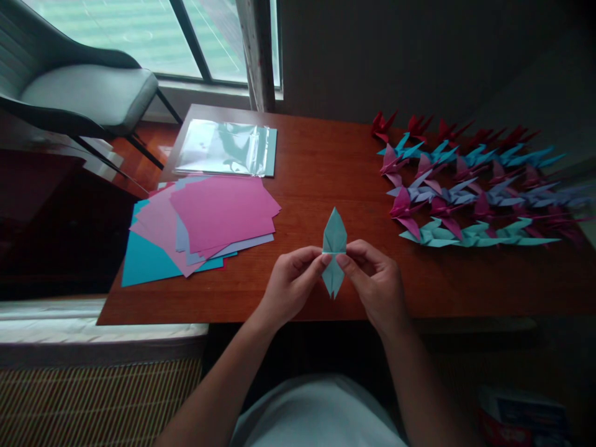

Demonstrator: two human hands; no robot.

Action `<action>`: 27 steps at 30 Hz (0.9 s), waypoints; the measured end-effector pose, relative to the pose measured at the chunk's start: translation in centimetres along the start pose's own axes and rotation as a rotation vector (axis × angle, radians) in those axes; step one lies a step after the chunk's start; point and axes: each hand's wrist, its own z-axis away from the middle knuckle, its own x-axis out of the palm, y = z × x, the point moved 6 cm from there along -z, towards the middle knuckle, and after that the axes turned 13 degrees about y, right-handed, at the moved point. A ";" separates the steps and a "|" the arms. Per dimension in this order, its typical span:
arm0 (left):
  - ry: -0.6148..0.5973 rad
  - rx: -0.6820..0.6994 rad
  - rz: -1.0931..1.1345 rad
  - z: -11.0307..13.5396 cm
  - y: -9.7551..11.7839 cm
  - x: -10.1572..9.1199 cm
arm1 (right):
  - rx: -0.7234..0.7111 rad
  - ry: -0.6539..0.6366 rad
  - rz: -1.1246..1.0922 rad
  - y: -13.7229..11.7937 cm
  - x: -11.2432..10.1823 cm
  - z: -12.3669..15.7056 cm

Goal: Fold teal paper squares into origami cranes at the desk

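Note:
Between my two hands is a pale mint-green folded paper (334,231), long and diamond-shaped, with a crease across its middle. Its upper end comes to one point; the lower end is split into two narrow tips. My left hand (293,279) pinches its left edge at the middle between thumb and fingers. On the opposite edge my right hand (377,279) pinches it the same way. Both thumbs lie on the near face, close together, and the fingertips behind the paper are hidden. The paper is held above the table's front part.
Loose coloured paper sheets (218,214) lie fanned on the left of the wooden table (316,149). Behind them is a clear plastic packet (223,148) of paper. Rows of folded paper cranes (447,211) in several colours stand at right. A chair (93,93) stands by the window.

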 end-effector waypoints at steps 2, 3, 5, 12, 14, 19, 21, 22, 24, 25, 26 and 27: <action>0.005 0.003 -0.001 0.0 0.0 0.0 | -0.008 -0.007 0.003 -0.1 0.1 0.0; 0.008 0.007 0.002 0.0 0.0 0.0 | -0.014 -0.009 0.006 -0.2 0.1 0.0; 0.017 0.011 0.014 0.0 0.1 -0.1 | -0.031 -0.016 0.020 -0.3 0.1 0.0; 0.046 -0.009 0.047 0.1 0.2 -0.2 | -0.091 -0.040 0.052 -0.8 0.3 -0.1; 0.045 -0.001 0.054 0.1 0.3 -0.2 | -0.107 -0.036 0.052 -0.8 0.4 0.0; 0.044 -0.002 0.080 0.3 0.3 -0.4 | -0.096 0.010 -0.023 -0.5 0.7 0.3; 0.052 -0.017 0.093 0.3 0.2 -0.5 | -0.070 0.013 -0.035 -0.4 0.8 0.4; 0.060 -0.023 0.097 0.3 0.2 -0.5 | -0.060 0.006 -0.031 -0.4 0.9 0.4; 0.075 -0.032 0.100 0.3 0.3 -0.6 | -0.041 -0.004 -0.028 -0.4 1.0 0.5; 0.077 -0.034 0.100 0.3 0.3 -0.5 | -0.025 -0.001 -0.032 -0.3 1.0 0.5; 0.072 -0.035 0.099 0.2 0.4 -0.5 | -0.007 0.010 -0.041 -0.2 0.9 0.5; 0.064 -0.035 0.101 0.2 0.4 -0.4 | 0.013 0.024 -0.050 -0.1 0.8 0.4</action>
